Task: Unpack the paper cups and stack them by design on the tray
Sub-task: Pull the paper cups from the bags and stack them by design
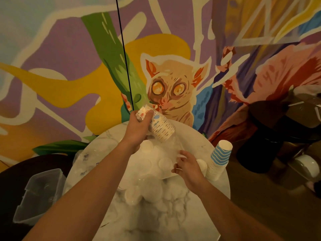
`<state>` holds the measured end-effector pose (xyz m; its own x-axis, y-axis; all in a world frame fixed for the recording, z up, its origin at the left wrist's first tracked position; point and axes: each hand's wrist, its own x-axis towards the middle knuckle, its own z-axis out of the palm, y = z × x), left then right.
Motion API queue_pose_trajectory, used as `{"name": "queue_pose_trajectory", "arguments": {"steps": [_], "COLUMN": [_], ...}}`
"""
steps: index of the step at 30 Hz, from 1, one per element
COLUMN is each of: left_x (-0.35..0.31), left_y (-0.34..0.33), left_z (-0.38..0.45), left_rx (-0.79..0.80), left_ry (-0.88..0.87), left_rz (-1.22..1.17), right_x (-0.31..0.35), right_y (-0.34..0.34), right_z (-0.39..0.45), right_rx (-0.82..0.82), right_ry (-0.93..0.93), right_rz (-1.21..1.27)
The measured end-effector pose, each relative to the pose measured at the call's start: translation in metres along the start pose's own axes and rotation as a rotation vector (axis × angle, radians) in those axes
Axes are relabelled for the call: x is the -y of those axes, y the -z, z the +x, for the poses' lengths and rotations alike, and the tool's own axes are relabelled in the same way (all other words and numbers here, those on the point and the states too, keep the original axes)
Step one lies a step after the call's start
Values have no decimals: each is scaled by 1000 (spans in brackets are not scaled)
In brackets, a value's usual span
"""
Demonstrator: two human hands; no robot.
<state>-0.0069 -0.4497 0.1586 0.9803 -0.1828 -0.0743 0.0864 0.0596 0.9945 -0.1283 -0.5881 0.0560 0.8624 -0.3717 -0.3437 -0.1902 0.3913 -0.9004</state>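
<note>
- Bench (191,206): round, white marbled top, seen from above through the head camera; painted mural wall (69,49) behind its far edge.
- Left hand (139,126): raised over the far edge of the bench, fingers and thumb curled round a nested sleeve of printed cups (156,124). Grip is closed on the upper end of the sleeve; sleeve tilts, upper end toward the far left, lower end down toward the tray.
- Printed cups: pale, with small blue and orange marks. Clear plastic wrap (175,146) hangs from the lower end of the sleeve.
- Right hand (187,166): lower, over the near right part of the tray, fingertips pinching the loose end of the clear plastic wrap. Grip is narrow, only the fingertips closed on the film.
- Tray (194,136): white, on the far half of the bench. White cups (163,162) lie on it; glare washes them out, so count and design cannot be told.
- Striped cup stack (220,157): blue and white stripes, open end up, leaning, at the right edge of the bench just beside the tray.
- More white cups (147,192) lie piled near the bench centre, on the near side of the tray.
- Clear plastic container (40,193): off the left edge of the bench, on a dark surface.
</note>
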Motion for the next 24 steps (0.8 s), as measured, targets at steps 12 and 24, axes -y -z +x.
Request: {"name": "queue_pose_trajectory", "arguments": {"steps": [12,24], "left_x": [-8,-7], "left_y": [-1,0], "left_z": [-4,-5], "left_rx": [111,57], "left_ry": [-105,12], "left_rz": [132,21], "right_x": [28,40], "right_y": [-11,-23], "right_z": [-12,1], "right_rx": [-17,-75], "right_ry": [444,627], "right_rz": [-290,-727]}}
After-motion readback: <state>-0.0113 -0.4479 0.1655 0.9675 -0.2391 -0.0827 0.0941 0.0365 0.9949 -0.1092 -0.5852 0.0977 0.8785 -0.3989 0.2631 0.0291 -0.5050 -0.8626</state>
